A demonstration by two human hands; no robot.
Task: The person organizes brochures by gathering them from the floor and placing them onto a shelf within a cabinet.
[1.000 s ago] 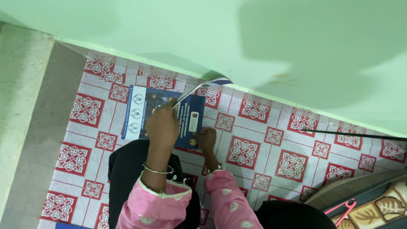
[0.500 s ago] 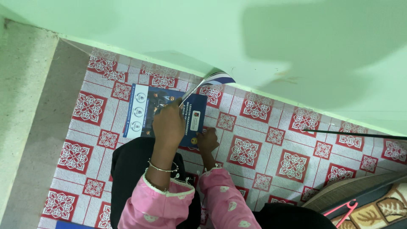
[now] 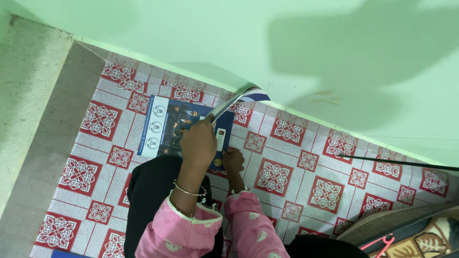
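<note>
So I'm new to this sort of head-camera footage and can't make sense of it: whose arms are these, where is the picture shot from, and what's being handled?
There is one view only, from a camera worn on the person's head, looking straight down. The two arms in pink sleeves are that person's own.

The left hand grips a curled sheet and lifts it off a dark blue booklet. The right hand presses on the booklet's near right corner.

The booklet lies flat on a floor covering patterned with red and white squares. A pale green wall runs along its far edge. A thin dark cord lies at the right, and a pink hanger shows at the bottom right corner. Dark clothing covers the person's lap.
</note>
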